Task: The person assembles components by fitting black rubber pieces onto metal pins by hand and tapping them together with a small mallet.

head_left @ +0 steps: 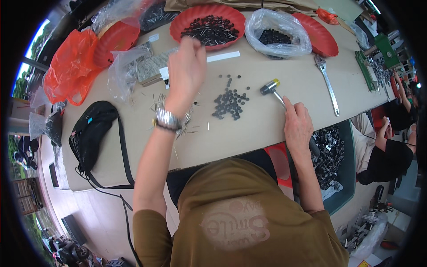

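Note:
My right hand [298, 126] grips the handle of a small mallet. The mallet head [269, 87], dark with a yellow face, rests on or just above the table. My left hand [189, 66], with a metal watch [168, 117] at the wrist, is over the near rim of a red scalloped plate [177, 26]. Its fingers look curled together, slightly blurred, and whatever they hold is hidden. On the plate lies a heap of black caps and metal pins [211, 31]. Many small black round caps [229, 103] are spread between my hands. Thin metal pins [184, 118] lie scattered under my left wrist.
A clear bag of black parts [278, 38], another red plate [316, 35] and a wrench [327, 84] lie to the right. At left are an orange plastic bag [71, 66], a stone-like block [153, 69] and a black pouch [93, 133]. A green bin [349, 173] stands beside the table.

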A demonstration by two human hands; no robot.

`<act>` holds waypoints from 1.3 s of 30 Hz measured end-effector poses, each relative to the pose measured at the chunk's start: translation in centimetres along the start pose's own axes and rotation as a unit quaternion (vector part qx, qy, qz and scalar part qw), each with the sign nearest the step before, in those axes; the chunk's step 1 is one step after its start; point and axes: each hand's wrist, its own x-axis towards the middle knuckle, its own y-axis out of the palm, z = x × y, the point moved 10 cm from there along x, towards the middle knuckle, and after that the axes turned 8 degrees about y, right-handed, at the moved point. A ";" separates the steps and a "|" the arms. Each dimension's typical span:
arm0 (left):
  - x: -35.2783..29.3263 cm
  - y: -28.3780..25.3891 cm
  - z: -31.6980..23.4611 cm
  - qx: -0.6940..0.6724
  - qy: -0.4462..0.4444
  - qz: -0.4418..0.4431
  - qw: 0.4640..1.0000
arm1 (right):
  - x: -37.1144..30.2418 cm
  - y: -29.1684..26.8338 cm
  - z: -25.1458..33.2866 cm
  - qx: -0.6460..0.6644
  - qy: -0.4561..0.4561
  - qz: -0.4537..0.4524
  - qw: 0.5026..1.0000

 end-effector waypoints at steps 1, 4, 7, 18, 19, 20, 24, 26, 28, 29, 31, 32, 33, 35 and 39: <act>1.3 0.2 0.6 0.001 -0.005 0.004 1.000 | 0.0 0.1 0.1 -0.006 -0.009 -0.019 1.000; 2.3 -1.5 1.2 -0.042 -0.017 -0.039 0.998 | 0.0 0.4 0.4 -0.005 -0.004 -0.021 1.000; -0.9 -2.7 0.7 -0.063 -0.028 -0.031 0.997 | -0.2 0.7 -0.1 0.007 0.001 -0.028 1.000; -15.3 -0.3 -2.7 0.028 -0.077 0.182 0.980 | 0.2 -1.1 3.3 0.086 -0.010 -0.074 0.994; -15.3 0.1 -3.0 0.025 -0.077 0.182 0.980 | 0.1 -1.4 4.2 0.135 -0.029 -0.075 0.988; -15.2 0.3 -3.5 0.052 -0.062 0.178 0.981 | 0.1 -1.8 5.3 0.175 -0.043 -0.073 0.981; -15.5 0.6 -4.7 0.075 -0.030 0.165 0.983 | -0.3 -0.7 8.4 0.234 -0.082 -0.003 0.969; -15.8 0.6 -4.9 0.076 -0.029 0.174 0.981 | -0.2 0.5 9.4 0.286 -0.083 0.029 0.954; -16.3 0.6 -5.1 0.078 -0.029 0.183 0.980 | -0.2 0.9 9.9 0.280 -0.093 0.045 0.954; -16.5 0.7 -5.3 0.089 -0.015 0.188 0.978 | -0.3 1.2 10.4 0.277 -0.104 0.060 0.953; -16.8 0.6 -5.6 0.100 0.000 0.194 0.976 | -0.4 1.4 10.7 0.267 -0.110 0.061 0.955; -16.9 0.6 -5.7 0.101 0.005 0.203 0.974 | -0.5 1.5 10.9 0.257 -0.116 0.061 0.958; -17.1 0.7 -5.9 0.101 0.010 0.212 0.972 | -0.5 1.5 10.9 0.257 -0.115 0.062 0.958; -17.4 0.5 -5.9 0.093 0.007 0.209 0.974 | -0.7 1.5 11.1 0.262 -0.121 0.068 0.955; -18.5 -0.7 -4.7 0.047 -0.036 0.137 0.989 | -1.2 1.1 10.6 0.328 -0.126 0.101 0.931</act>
